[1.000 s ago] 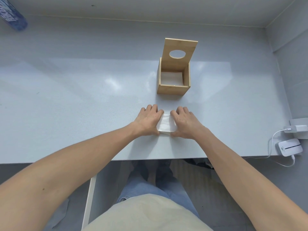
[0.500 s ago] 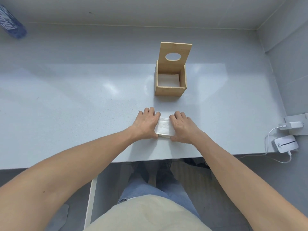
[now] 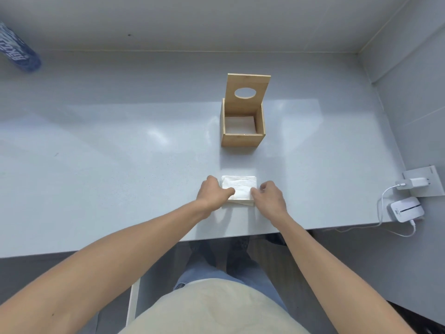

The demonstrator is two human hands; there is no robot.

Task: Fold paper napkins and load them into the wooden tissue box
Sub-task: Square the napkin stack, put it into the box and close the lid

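A folded white paper napkin (image 3: 239, 188) lies on the grey table near its front edge. My left hand (image 3: 213, 192) pinches the napkin's left side, thumb on top. My right hand (image 3: 268, 195) grips its right edge with curled fingers. The napkin's near edge looks slightly lifted off the table. Farther back stands the wooden tissue box (image 3: 243, 124), open on top, its lid (image 3: 246, 89) with an oval hole standing upright at the back. White napkins lie flat inside the box on its floor.
A blue bottle (image 3: 18, 50) lies at the far left. A white charger (image 3: 413, 183) on a wall plate, a cable and a small white device (image 3: 405, 209) sit at the table's right edge. Walls close off the back and right.
Both hands went from pressing flat on the napkin with fingers spread to drawing back and pinching its left and right edges. The napkin now shows more between them.
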